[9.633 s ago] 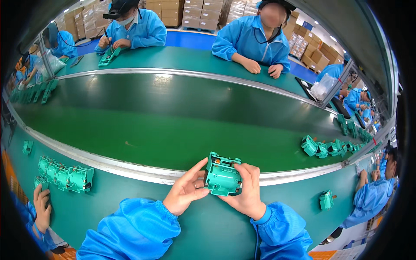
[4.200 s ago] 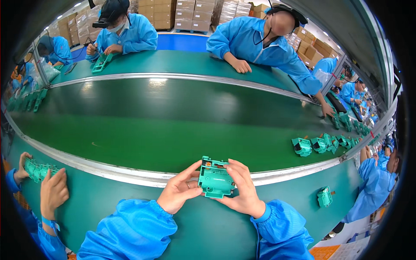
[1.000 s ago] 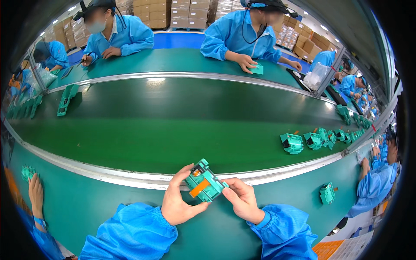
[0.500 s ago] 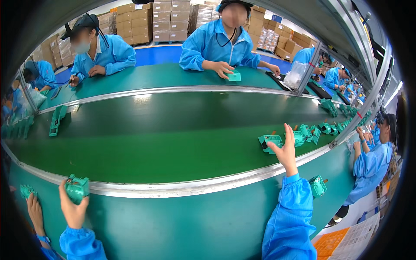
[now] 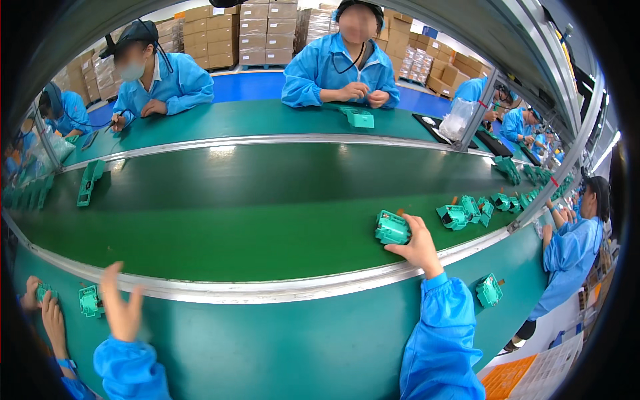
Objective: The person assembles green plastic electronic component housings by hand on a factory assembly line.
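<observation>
My right hand (image 5: 421, 245) reaches over the belt, its thumb and fingers round the right end of a green plastic housing (image 5: 391, 228). My left hand (image 5: 122, 307), a little smeared by motion, is raised with its fingers apart and nothing in them. Just left of it another green housing (image 5: 89, 301) lies on the near work surface (image 5: 267, 347). Right of my right sleeve a further green housing (image 5: 489, 291) rests on that same surface.
A dark green belt (image 5: 233, 220) runs across behind a metal rail (image 5: 267, 291). Several housings (image 5: 460, 217) sit at its right, and a long green part (image 5: 88, 183) at its left. At the far left a co-worker's hands (image 5: 53, 320) hold a housing (image 5: 43, 292). Co-workers sit opposite.
My left hand has let go of its housing, now on the near surface. My right hand has closed on a housing on the belt and shifted left with it.
</observation>
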Tool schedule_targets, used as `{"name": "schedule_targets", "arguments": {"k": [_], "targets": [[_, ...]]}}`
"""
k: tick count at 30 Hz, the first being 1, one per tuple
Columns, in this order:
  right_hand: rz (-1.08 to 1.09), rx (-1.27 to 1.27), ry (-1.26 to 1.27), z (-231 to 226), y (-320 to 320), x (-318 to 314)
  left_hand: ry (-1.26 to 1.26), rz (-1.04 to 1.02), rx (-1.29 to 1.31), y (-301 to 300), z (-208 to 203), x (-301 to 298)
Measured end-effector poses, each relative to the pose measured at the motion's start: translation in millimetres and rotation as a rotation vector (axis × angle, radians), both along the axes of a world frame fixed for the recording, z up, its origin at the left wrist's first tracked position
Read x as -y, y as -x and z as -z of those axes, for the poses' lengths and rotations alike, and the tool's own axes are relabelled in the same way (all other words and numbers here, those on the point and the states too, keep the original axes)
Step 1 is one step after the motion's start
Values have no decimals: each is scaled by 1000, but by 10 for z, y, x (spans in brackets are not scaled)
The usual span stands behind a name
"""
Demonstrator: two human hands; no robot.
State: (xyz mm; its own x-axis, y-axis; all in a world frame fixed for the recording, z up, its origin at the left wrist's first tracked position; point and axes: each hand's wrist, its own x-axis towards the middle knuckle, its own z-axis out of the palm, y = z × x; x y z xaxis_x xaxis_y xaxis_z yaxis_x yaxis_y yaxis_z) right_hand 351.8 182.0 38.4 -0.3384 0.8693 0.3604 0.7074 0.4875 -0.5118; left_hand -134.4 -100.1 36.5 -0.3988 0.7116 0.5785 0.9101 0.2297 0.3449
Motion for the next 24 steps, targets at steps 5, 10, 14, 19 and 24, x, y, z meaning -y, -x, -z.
{"name": "schedule_targets", "arguments": {"k": [5, 10, 14, 19, 24], "targets": [[-162, -58, -160, -153, 645, 437, 146, 689, 683, -1321, -148, -834], [-368, -43, -216, -249, 1121, 946, 220, 920, 1554, -1898, -53, -1046], [-453, -51, -236, -259, 1193, 1056, 144, 1052, 1705, -1825, 45, -1083], [-480, -62, -242, -171, 1206, 1037, 106, 1024, 1789, -1786, 88, -1088], [-500, -70, -194, -131, 1205, 1056, 92, 980, 1827, -1778, 97, -1091]]}}
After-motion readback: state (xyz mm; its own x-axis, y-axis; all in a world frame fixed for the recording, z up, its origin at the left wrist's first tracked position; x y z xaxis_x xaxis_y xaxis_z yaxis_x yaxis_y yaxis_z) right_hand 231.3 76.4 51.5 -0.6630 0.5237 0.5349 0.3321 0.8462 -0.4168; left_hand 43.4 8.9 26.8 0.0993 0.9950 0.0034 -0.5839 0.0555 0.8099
